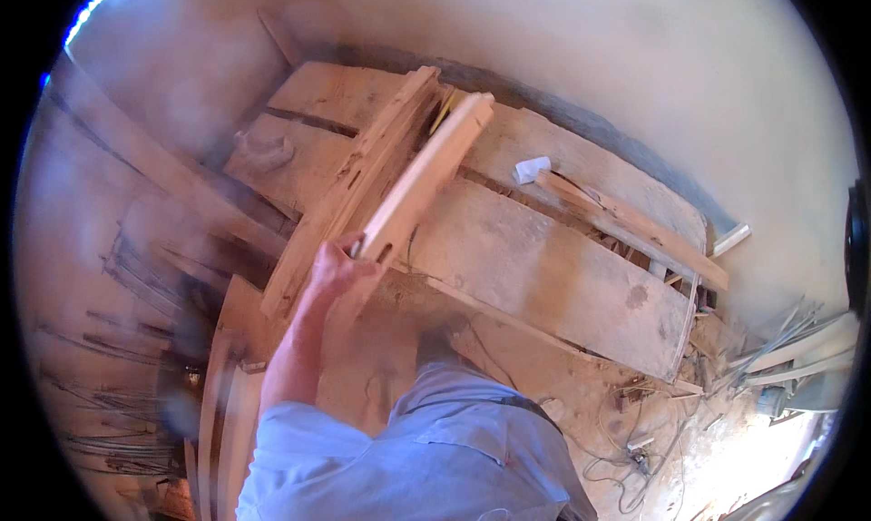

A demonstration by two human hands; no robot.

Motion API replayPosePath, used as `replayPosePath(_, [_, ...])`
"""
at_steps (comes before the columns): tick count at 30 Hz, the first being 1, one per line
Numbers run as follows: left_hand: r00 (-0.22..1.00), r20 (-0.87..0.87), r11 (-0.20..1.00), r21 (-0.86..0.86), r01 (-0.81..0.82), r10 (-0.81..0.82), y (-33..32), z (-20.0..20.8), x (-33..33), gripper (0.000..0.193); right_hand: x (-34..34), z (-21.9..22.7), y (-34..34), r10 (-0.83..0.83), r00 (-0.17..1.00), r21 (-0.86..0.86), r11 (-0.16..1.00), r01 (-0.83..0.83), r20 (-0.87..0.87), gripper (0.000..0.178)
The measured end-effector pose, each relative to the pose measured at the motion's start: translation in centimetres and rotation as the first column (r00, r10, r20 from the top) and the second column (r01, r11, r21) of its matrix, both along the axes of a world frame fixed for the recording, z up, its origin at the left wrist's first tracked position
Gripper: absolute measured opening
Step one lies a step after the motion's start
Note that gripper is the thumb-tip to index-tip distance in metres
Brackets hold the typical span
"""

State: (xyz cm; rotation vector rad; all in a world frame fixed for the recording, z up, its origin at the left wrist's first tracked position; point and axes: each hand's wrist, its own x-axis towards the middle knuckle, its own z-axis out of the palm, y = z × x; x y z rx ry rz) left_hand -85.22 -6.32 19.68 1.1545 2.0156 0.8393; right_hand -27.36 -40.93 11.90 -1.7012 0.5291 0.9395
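Observation:
My left hand [343, 265] is closed around the near end of a long wooden beam [435, 162]. The beam slants away from me across the workbench [535, 267], and a dark slot is cut in its side just beyond my fingers. To its left lie other long timbers [363, 181], side by side, one with a slot in its top face. Between them and the held beam, near the far end, a thin yellow object [443, 111] shows; its kind is unclear. My right hand is out of the picture.
A white crumpled or rolled piece [531, 169] and a wooden board [635, 226] lie on the bench's right half. Cords and a small tool [642, 448] are on the dusty floor at right. Metal rods [118, 448] lie at left; a wall rises behind the bench.

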Motion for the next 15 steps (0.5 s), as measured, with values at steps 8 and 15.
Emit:
replayPosePath(8, [0.918,-0.395,0.999,0.011,-0.040,0.041,13.1,3.1,-15.0,0.073,-4.8,-2.1,9.1,0.017,0.999,-0.061,0.998,-0.014,0.052,0.026])
replayPosePath(15, [0.932,-0.362,0.996,-0.088,-0.004,-0.028,19.3,-2.8,-19.8,0.074,-10.5,-0.5,11.3,0.020,0.997,-0.085,0.996,-0.014,0.074,0.023])
